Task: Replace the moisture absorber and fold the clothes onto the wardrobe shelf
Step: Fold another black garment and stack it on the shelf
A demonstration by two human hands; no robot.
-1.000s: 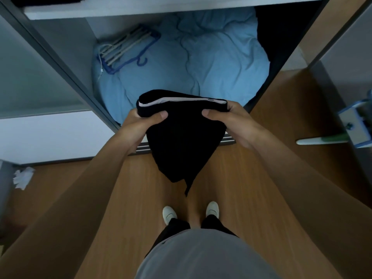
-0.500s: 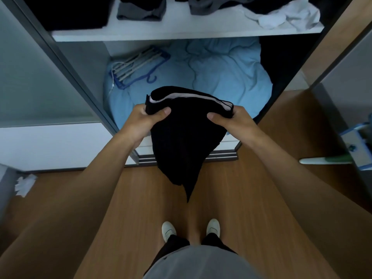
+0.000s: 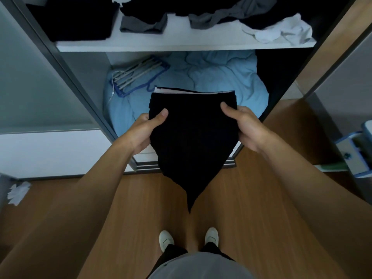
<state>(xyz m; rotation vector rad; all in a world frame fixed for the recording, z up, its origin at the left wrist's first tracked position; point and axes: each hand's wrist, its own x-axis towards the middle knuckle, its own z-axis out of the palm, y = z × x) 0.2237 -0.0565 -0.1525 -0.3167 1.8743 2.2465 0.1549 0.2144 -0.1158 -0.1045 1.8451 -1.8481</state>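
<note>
Both hands grip a folded black garment (image 3: 191, 135) in the air in front of the wardrobe shelf (image 3: 181, 45): the left hand (image 3: 145, 129) and the right hand (image 3: 244, 125) each clamp a side edge, thumbs on top, fingers curled beneath. The lower part hangs loose to a point, so it will likely catch the shelf's front edge and unfold the garment as it goes in. The shelf is crowded with a grey garment (image 3: 144, 25) and a white cloth (image 3: 281, 32), which the load could shove or rumple.
</note>
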